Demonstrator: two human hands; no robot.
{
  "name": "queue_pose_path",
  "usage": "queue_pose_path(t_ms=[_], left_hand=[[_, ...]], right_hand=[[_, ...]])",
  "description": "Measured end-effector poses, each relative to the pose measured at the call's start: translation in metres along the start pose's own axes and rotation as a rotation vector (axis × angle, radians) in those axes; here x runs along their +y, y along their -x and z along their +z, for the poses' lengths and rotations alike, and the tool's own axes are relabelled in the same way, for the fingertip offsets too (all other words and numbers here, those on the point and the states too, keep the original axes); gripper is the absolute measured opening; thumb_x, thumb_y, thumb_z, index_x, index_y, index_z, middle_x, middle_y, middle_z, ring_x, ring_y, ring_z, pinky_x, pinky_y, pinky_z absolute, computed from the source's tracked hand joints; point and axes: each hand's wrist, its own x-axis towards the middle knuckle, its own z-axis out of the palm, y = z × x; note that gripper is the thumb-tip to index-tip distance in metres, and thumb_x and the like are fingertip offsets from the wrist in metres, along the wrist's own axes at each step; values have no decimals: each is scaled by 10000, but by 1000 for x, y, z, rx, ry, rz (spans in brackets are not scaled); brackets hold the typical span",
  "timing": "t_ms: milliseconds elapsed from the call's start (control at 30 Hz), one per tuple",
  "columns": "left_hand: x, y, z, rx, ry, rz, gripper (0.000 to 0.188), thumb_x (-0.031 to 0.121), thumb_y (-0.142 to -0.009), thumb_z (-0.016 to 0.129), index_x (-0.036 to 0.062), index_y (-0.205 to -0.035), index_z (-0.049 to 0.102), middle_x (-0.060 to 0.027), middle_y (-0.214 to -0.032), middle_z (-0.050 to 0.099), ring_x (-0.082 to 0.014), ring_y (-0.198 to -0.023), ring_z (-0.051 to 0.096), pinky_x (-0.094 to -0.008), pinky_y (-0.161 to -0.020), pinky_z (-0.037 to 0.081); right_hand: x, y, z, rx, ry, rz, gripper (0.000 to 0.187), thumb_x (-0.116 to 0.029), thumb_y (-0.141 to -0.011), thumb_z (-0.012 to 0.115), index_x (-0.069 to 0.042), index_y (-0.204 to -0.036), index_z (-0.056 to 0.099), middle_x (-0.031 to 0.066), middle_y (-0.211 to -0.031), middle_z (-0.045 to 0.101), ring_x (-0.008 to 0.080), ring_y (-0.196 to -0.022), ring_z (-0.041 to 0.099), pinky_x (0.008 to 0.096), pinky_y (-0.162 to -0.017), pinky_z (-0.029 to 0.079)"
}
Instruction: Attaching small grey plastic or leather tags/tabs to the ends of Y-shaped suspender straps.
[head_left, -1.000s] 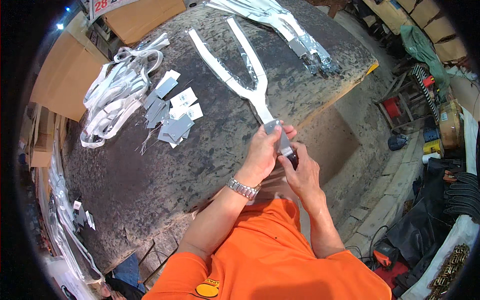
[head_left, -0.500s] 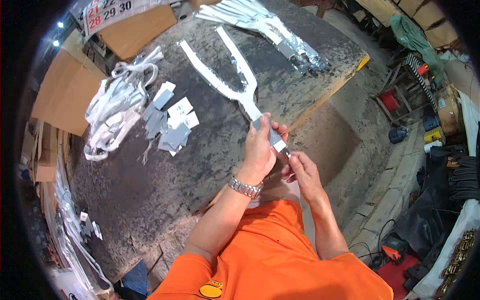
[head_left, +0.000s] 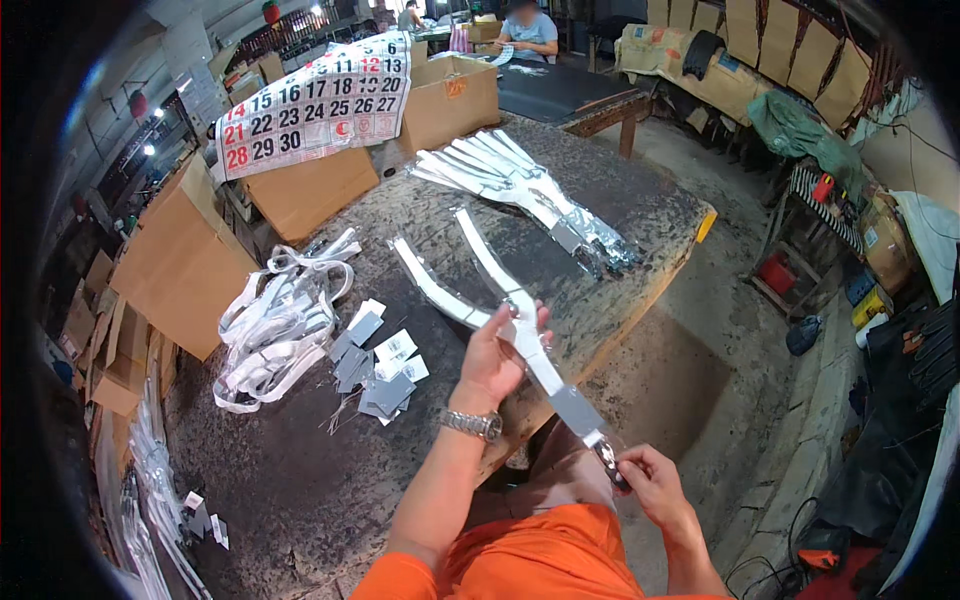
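Observation:
A white Y-shaped strap (head_left: 545, 370), like suspenders in clear plastic, slants from the tabletop toward my body. My left hand (head_left: 496, 362), wearing a metal watch, grips it just below the fork, thumb on top. Its two arms stretch away over the table. A grey tag (head_left: 577, 411) sits on the stem below my left hand. At the dark, shiny lower end, my right hand (head_left: 652, 485) pinches with thumb and fingers. Farther off lies a stack of similar white straps (head_left: 530, 185), their tagged ends pointing right.
Left on the dark worn table (head_left: 270, 480) are a heap of white straps (head_left: 285, 325) and grey and white tags (head_left: 385, 370). Cardboard boxes (head_left: 185, 260) and a calendar sheet (head_left: 320, 105) line the far left edge. A person (head_left: 527, 32) sits at a table beyond.
My left hand has moved up the strap from the tag to just below the fork. My right hand stays at the dark end, now farther from the left. The view has tilted up.

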Motion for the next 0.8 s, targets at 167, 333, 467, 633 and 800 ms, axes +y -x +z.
queue_pose_path(t_ms=[167,333,467,633,800], left_hand=[[52,0,79,-168,-65,32,575,359,-955,559,-37,-1353,434,-221,-1314,528,-342,-1143,581,-493,-1022,455],[100,16,194,-469,-194,87,533,386,-973,559,0,-1317,431,-226,-1245,561,-325,-1109,607,-487,-1012,467],[139,-20,233,-538,-250,58,541,387,-965,576,-9,-1301,426,-225,-1212,579,-328,-1056,632,-514,-968,484],[162,-93,240,-442,-391,183,464,361,-965,574,7,-1214,409,-166,-1143,554,-318,-1001,621,-522,-866,505],[208,-182,255,-363,-425,205,533,362,-964,579,-25,-1258,359,-191,-1267,483,-342,-1060,570,-568,-985,414]], right_hand=[[-25,27,-14,111,-68,-84,87,-32,-955,579,13,-1019,616,38,-852,654,80,-739,595,234,-654,501],[-86,29,-6,199,-130,-195,88,-17,-922,631,11,-1004,622,40,-864,656,88,-772,602,235,-689,496],[-128,2,-1,200,-182,-507,117,-64,-919,646,8,-1007,619,49,-856,647,95,-757,586,234,-677,473],[-169,-67,4,195,-121,-512,112,-81,-955,588,6,-1023,605,23,-815,598,99,-695,569,246,-634,478],[-212,-151,3,167,-44,-567,123,-102,-975,568,-5,-1039,609,17,-807,589,89,-688,572,228,-608,473]])
